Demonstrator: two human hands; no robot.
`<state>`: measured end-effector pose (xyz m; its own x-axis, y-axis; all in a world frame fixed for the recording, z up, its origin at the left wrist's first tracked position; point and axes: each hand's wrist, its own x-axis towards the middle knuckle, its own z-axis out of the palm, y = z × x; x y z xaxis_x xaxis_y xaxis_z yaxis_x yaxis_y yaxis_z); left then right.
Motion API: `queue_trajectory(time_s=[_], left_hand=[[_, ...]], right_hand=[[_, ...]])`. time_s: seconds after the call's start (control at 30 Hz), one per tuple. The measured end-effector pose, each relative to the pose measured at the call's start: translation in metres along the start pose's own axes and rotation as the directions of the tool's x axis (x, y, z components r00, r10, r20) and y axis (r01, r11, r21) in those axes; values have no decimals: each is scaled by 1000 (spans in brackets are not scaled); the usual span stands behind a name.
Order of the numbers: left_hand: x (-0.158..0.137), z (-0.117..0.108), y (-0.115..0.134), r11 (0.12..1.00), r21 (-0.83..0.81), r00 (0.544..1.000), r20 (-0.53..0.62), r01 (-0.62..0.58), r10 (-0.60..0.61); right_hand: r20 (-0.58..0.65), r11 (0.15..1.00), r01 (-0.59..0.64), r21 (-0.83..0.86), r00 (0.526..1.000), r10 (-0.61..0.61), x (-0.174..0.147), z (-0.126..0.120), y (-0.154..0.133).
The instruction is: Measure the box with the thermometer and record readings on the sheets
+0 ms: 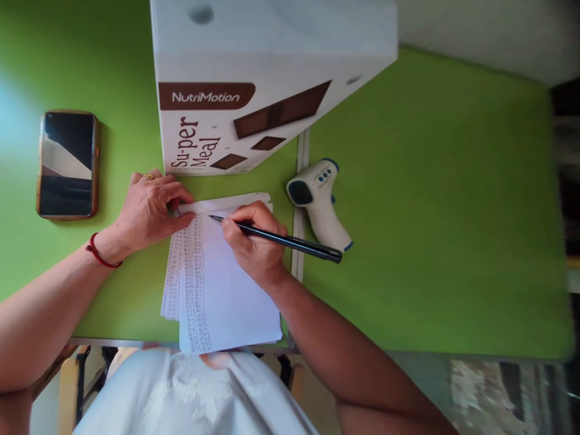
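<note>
A black pen (pixel 290 240) is gripped in my right hand (pixel 256 241), its tip near the upper part of the notepad (pixel 240 296). Columns of small handwriting run down the left side of the top page, and the rest of that page is white. More written sheets (pixel 171 290) stick out from under its left edge. My left hand (pixel 151 205) is closed with thumb and forefinger at the pad's upper left corner, holding it. The pad's top edge looks folded over, and its bottom reaches past the table's front edge.
A tall white box (pixel 272 66) with "NutriMotion" lettering stands just beyond the notepad. To the left lies a phone (pixel 67 166). A white infrared thermometer (pixel 319 208) rests right of the pad, near the seam in the green table (pixel 430 211).
</note>
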<state>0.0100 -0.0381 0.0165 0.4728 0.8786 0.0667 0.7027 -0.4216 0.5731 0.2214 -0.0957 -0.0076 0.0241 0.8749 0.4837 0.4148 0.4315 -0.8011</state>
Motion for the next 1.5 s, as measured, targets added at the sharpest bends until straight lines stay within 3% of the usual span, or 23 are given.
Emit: queue_trajectory(time_s=[0.6, 1.5], left_hand=[[1, 1, 4, 1000, 17, 1000, -14, 6, -6], [1, -1, 3, 1000, 12, 1000, 1, 8, -8]], right_hand=[[36, 999, 28, -30, 999, -27, 1, 0, -1], [43, 993, -59, -99, 997, 64, -2, -1, 3]])
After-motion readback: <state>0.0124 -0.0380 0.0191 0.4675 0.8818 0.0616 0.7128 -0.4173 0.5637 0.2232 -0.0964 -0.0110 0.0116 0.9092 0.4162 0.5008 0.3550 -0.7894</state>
